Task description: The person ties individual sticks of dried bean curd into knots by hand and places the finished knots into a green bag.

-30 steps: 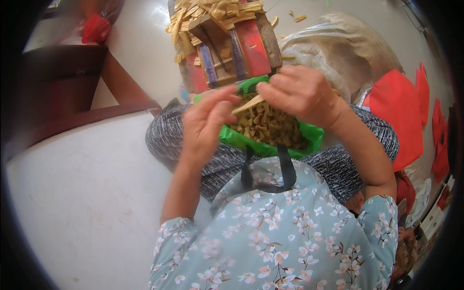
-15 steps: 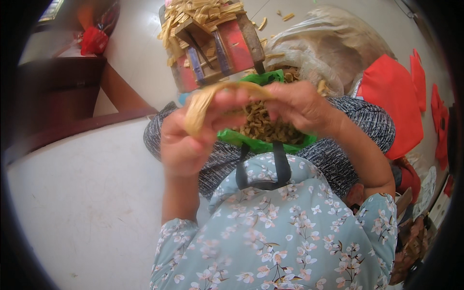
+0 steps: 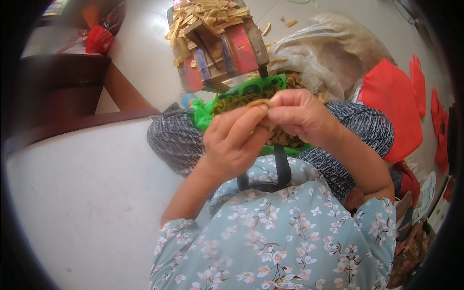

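My left hand [image 3: 237, 135] and my right hand [image 3: 299, 113] meet over my lap, fingers closed on a curled tan strip [image 3: 259, 103], partly hidden by the fingertips. Beneath them lies a green plastic bag [image 3: 204, 116] holding many small folded tan pieces [image 3: 290, 140]. Beyond it stands a worn wooden board device [image 3: 241, 46] with red panels, two blue-purple rails and a block with a dark blade, heaped with pale strips [image 3: 208, 14].
A crinkled translucent sack [image 3: 333, 53] sits back right, beside red bags [image 3: 389, 111]. A dark wooden cabinet [image 3: 63, 84] and a white surface [image 3: 87, 203] are on my left. Loose strips [image 3: 291, 22] lie on the tiled floor [image 3: 145, 38].
The strip, earlier stretched between my hands, is now bent small between my fingertips. My left hand has moved right and turned back-upward, close against my right hand.
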The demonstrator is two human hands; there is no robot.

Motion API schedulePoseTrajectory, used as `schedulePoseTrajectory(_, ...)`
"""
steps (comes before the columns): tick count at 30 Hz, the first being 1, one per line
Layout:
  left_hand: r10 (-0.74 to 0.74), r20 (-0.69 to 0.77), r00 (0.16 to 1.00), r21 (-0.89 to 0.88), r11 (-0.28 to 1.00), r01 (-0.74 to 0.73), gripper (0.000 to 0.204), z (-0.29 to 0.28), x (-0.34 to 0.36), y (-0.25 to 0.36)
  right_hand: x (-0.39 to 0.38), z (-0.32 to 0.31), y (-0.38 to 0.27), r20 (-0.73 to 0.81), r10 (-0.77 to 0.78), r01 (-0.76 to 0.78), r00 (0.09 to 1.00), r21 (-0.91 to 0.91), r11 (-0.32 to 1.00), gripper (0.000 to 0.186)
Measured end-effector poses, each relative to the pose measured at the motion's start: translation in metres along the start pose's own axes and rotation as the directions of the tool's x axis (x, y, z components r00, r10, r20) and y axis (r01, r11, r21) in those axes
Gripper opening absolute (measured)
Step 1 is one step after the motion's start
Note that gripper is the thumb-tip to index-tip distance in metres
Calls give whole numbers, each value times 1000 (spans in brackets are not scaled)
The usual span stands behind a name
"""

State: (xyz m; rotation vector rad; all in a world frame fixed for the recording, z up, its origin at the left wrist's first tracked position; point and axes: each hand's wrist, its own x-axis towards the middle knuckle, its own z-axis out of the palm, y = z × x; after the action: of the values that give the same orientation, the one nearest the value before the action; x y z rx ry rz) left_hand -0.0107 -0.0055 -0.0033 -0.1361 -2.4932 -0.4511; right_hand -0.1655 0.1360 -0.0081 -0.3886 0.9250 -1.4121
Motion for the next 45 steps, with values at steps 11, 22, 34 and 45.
schedulePoseTrajectory(11, -502, -140, 853, -338, 834, 435, 17, 1, -19, -7, 8, 1, 3, -61, -98, 74, 993, -320, 944, 18)
schedulePoseTrajectory(22, -385, 63, 921, -283, 878, 386, 20, 9, -22, 0, 9, 0, 13, -16, -78, 76, 997, -97, 992, 32)
schedulePoseTrajectory(34, -772, 472, 427, -832, -230, 505, 6, -3, -34, -18, -8, -20, 4, -19, -276, 196, 961, -656, 729, 28)
schedulePoseTrajectory(45, -602, 176, 779, -384, 687, 617, 32, -17, -43, -32, -11, -30, 29, 266, -376, 277, 888, -960, -27, 10)
